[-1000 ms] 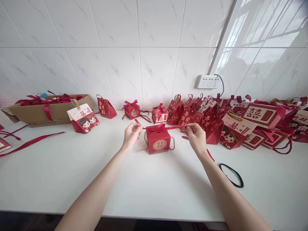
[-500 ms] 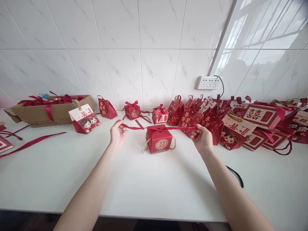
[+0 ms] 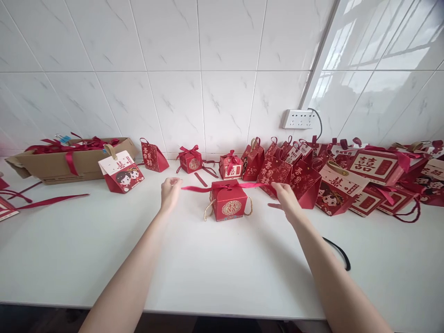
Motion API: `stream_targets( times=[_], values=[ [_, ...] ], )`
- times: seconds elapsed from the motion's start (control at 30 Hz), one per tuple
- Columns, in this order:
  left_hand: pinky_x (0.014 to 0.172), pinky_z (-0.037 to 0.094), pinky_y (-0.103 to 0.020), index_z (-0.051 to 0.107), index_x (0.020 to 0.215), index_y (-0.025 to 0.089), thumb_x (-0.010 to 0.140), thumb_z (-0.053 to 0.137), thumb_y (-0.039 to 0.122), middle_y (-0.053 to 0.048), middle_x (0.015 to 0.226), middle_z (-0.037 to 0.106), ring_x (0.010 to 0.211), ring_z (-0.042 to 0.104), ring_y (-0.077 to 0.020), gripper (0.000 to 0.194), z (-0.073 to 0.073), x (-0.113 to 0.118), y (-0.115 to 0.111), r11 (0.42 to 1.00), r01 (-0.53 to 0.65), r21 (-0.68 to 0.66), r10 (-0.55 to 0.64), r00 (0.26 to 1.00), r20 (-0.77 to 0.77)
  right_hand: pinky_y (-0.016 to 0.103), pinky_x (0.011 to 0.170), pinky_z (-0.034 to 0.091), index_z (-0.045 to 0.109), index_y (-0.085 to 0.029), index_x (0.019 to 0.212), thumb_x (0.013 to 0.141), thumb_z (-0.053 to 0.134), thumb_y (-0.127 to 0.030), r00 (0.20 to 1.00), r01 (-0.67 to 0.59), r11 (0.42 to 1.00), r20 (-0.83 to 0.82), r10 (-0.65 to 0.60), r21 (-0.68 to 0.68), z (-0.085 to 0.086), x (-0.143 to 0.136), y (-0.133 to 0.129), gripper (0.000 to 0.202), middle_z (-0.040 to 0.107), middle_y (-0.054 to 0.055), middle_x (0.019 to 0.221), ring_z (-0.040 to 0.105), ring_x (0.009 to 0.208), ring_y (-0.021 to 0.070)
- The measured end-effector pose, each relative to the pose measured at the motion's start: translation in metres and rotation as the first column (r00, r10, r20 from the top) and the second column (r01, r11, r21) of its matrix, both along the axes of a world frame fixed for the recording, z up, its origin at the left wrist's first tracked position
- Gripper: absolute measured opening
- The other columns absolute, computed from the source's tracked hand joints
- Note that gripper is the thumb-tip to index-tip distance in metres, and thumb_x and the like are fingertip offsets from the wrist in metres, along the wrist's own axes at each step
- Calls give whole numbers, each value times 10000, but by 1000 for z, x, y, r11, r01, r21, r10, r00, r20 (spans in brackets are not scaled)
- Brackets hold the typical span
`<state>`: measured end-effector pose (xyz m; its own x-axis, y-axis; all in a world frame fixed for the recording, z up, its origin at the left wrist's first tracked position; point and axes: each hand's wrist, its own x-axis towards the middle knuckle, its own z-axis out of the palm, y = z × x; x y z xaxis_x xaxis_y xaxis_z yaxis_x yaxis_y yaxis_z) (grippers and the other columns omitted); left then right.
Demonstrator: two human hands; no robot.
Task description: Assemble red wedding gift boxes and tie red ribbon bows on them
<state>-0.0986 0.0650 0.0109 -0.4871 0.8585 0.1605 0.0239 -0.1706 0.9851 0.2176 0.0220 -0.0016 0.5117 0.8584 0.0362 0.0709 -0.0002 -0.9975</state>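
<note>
A small red gift box (image 3: 230,203) with a round gold emblem stands upright on the white table in front of me. Twisted gold cord loops (image 3: 209,210) hang at its two sides. A dark red ribbon (image 3: 197,188) runs across the box's top and stretches out both ways. My left hand (image 3: 169,194) is closed on the ribbon's left part, its fingertips pinched together. On the other side my right hand (image 3: 287,200) pinches the ribbon's right part, and a loose tail pokes out below that hand. Neither hand touches the box.
Several red gift boxes (image 3: 373,169) crowd the right side. Two bow-tied boxes stand behind, one with an emblem (image 3: 190,163). A cardboard box (image 3: 69,173) of ribbons and a white-topped box (image 3: 121,172) are at left. A black cord (image 3: 342,252) lies near my right forearm.
My right hand has shifted slightly left along the ribbon, and a ribbon tail now shows below it. My left hand has turned and lowered a little. The box stays nearly in place.
</note>
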Motion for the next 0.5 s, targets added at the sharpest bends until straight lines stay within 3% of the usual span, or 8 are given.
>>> stream_targets(
  times=[0.07, 0.13, 0.23, 0.3, 0.4, 0.5],
  values=[
    [741, 456, -283, 574, 727, 196, 572, 633, 198, -53, 937, 557, 976, 507, -212, 166, 0, 8, -5, 998, 34, 43, -28, 992, -127, 552, 946, 375, 555, -207, 813, 646, 648, -379, 987, 59, 998, 149, -57, -11, -1, -6, -2, 257, 566, 121, 984, 488, 1079, 321],
    [874, 418, -314, 608, 761, 208, 625, 624, 227, -48, 998, 591, 1050, 500, -221, 138, 1, 22, -12, 987, 150, 56, -133, 964, -231, 530, 1031, 277, 578, -195, 864, 669, 642, -375, 965, 18, 998, 260, -33, 59, -2, -13, -4, 273, 543, 140, 1092, 414, 1181, 321],
    [904, 405, -335, 634, 776, 210, 708, 594, 325, -36, 951, 649, 978, 564, -214, 139, 1, 44, -25, 934, 358, -5, -339, 879, -336, 460, 978, 372, 571, -186, 1005, 771, 544, -434, 888, -261, 957, 419, 188, 124, -5, -26, -8, 342, 566, 124, 1144, 501, 1121, 266],
    [865, 422, -330, 612, 833, 208, 741, 570, 388, -38, 961, 648, 951, 577, -207, 206, 0, 55, -32, 905, 419, -71, -410, 815, -410, 425, 937, 419, 545, -197, 1085, 809, 501, -459, 840, -418, 898, 434, 327, 133, -8, -33, -9, 383, 575, 104, 1177, 536, 1096, 238],
    [808, 431, -317, 560, 855, 196, 768, 537, 421, -44, 936, 623, 900, 573, -194, 242, 1, 62, -38, 911, 387, -140, -397, 737, -547, 394, 895, 446, 547, -203, 1108, 826, 486, -458, 819, -488, 863, 413, 399, 132, -10, -41, -10, 385, 604, 89, 1147, 569, 1048, 223],
    [785, 422, -292, 550, 796, 185, 767, 540, 406, -38, 917, 596, 864, 559, -176, 223, 2, 59, -39, 922, 364, -136, -364, 687, -629, 363, 800, 481, 574, -192, 1080, 821, 480, -489, 831, -478, 872, 377, 408, 109, -8, -44, -13, 406, 648, 82, 1014, 607, 927, 219]
  ],
)
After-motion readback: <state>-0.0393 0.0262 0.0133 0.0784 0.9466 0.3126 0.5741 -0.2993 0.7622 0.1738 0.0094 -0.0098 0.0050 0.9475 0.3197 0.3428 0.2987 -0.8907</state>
